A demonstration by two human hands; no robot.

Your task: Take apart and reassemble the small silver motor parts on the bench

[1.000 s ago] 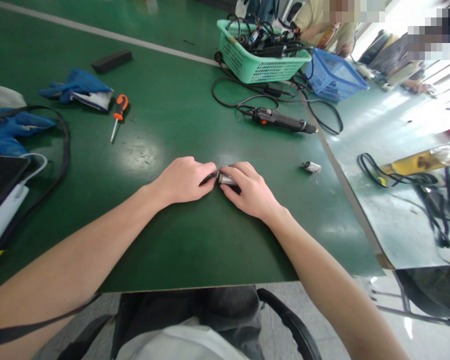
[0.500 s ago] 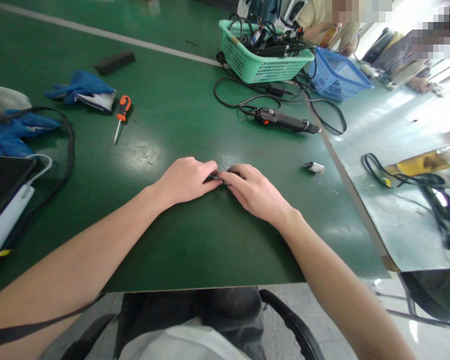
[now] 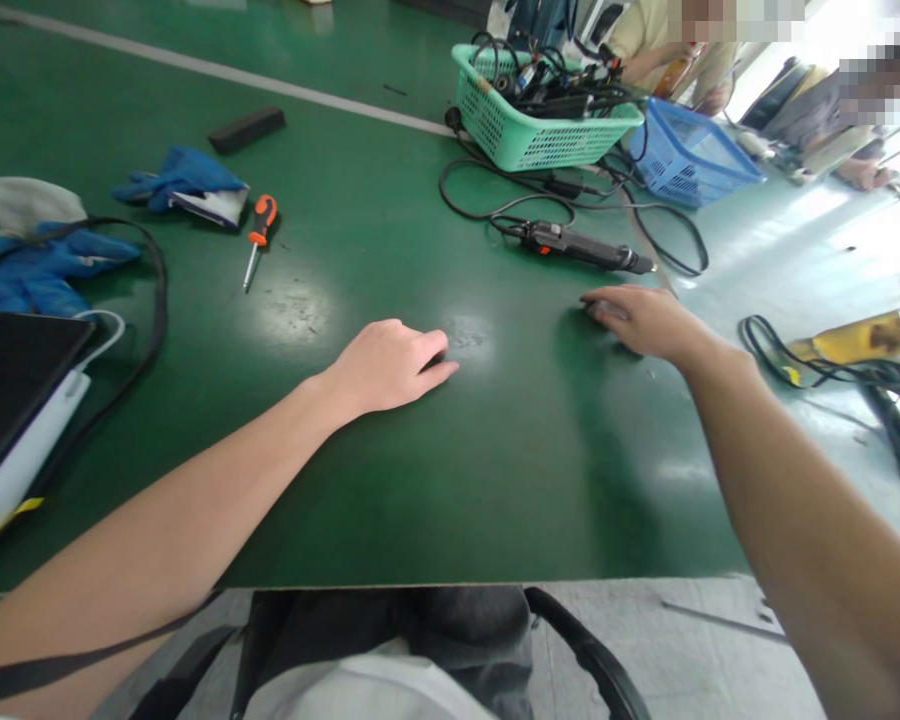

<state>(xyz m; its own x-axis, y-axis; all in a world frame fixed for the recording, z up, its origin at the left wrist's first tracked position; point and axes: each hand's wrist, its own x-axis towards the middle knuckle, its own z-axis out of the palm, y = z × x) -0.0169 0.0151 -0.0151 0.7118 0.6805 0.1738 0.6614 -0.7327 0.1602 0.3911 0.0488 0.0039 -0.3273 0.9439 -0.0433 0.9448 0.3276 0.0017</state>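
My left hand (image 3: 397, 365) rests on the green table (image 3: 450, 480) with its fingers curled in. A small dark bit shows between thumb and forefinger, too hidden to name. Farther right, my right hand (image 3: 645, 318) is low over the table, palm down, with its fingers bent. Something small and greyish (image 3: 610, 311) shows at its fingertips; I cannot make out its kind. Just beyond this hand lies a black electric screwdriver (image 3: 585, 248) with its cord, not touched.
An orange-and-black screwdriver (image 3: 259, 235), blue gloves (image 3: 187, 180) and a dark block (image 3: 247, 130) lie at the left. A tablet-like device (image 3: 26, 390) sits at the left edge. Behind are a green basket (image 3: 547, 145) of tools and a blue basket (image 3: 690, 160). Co-workers sit at the far right.
My hands have parted. The right hand has moved right, over where a small silver cylindrical part lay; that part is now covered. My left hand has stayed nearly in place. The view has shifted slightly.
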